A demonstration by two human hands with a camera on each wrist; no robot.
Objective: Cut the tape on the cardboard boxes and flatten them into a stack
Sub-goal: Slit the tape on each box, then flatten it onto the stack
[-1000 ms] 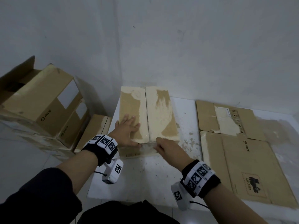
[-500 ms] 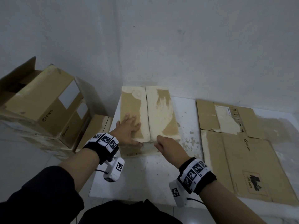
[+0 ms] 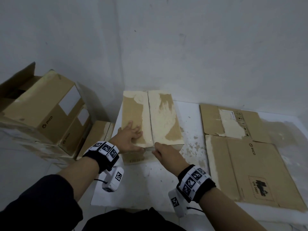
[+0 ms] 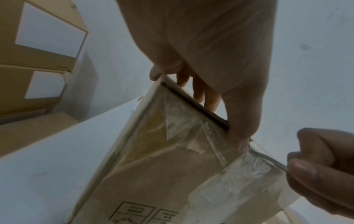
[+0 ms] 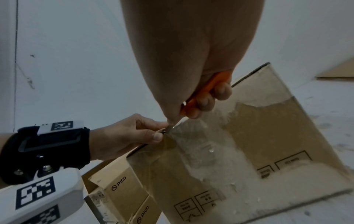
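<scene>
**A:** The sealed box (image 3: 150, 120) sits on the table (image 3: 146, 180) by the wall, clear tape (image 4: 193, 133) wrapped over its near top edge. I'd keep the blade shallow and run it along the flap seam, pulling away from the bracing thumb.

**B:** Yeah. Right hand (image 3: 166, 153) is wrapped tight around the orange knife (image 5: 207, 89), tip right at the edge. Left hand (image 3: 129, 139) lies flat on top, fingers spread, thumb pressing the front edge beside the blade.
</scene>
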